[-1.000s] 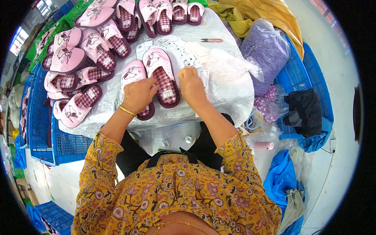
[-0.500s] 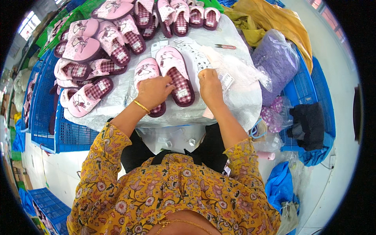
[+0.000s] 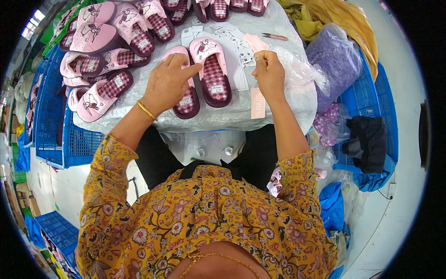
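A pair of pink slippers with dark checked insoles lies in front of me, toes pointing away. My left hand (image 3: 168, 83) is over the left slipper (image 3: 187, 103), its fingers curled on the upper and its thumb reaching toward the right slipper (image 3: 214, 76). Much of the left slipper's upper is hidden beneath that hand. My right hand (image 3: 269, 69) is raised to the right of the pair, thumb and fingers pinched together; what they hold, if anything, is too small to make out. One pink card (image 3: 257, 104) lies below its wrist, and more pink cards (image 3: 254, 43) lie beyond it.
Several more slippers (image 3: 95, 37) are heaped at the left and along the far side of the plastic-covered table (image 3: 153, 118). Small printed labels (image 3: 232, 39) and thread snips (image 3: 275, 36) lie at the back. Blue crates (image 3: 83, 144) and a purple bundle (image 3: 334, 60) flank the table.
My left hand has drawn back from the right slipper's opening onto the left slipper. My right hand has shifted right, uncovering the lower pink card. The table sits higher in view.
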### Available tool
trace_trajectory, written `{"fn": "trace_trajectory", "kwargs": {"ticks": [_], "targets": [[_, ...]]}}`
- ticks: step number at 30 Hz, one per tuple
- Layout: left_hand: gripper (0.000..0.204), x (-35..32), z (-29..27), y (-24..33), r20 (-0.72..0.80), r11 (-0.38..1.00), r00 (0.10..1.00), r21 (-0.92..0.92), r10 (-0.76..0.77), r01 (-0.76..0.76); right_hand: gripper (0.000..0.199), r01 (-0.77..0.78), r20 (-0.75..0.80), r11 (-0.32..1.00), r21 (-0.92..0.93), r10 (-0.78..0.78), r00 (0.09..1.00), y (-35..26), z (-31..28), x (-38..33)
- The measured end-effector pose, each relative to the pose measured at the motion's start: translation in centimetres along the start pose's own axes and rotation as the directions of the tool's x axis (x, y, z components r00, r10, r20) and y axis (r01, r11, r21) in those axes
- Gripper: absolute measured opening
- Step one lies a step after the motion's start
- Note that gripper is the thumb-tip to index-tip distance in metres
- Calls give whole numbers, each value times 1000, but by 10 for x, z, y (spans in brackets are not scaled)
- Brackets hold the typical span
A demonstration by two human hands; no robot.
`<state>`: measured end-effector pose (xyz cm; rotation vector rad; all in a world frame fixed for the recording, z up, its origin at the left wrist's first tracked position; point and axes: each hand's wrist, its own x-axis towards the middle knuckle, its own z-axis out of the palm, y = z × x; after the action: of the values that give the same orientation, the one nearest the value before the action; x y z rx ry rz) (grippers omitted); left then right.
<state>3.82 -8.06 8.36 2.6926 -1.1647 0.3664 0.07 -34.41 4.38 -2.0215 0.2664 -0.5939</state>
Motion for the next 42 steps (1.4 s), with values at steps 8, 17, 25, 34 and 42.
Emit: {"fn": "trace_trajectory", "kwargs": {"ticks": [8, 17, 25, 34, 42], "targets": [[26, 44, 21, -48, 67, 887, 935, 300, 347, -351, 11, 28, 13, 981, 194, -31, 999, -32, -18, -29], [20, 131, 6, -16, -132, 810, 851, 408, 509, -422, 14, -49, -13, 899, 435, 60, 998, -43, -65, -74], [25, 80, 32, 21, -147, 946, 961, -193, 233, -259, 12, -131, 45, 872, 471, 124, 991, -35, -46, -91], [28, -17, 36, 68, 394, -259, 906, -901, -151, 349, 10, -246, 299, 909, 338, 144, 943, -39, 7, -116], [30, -31, 39, 45, 472, 192, 871, -849, -140, 491, 29, -123, 279, 962, 246, 51, 959, -52, 13, -102]]}}
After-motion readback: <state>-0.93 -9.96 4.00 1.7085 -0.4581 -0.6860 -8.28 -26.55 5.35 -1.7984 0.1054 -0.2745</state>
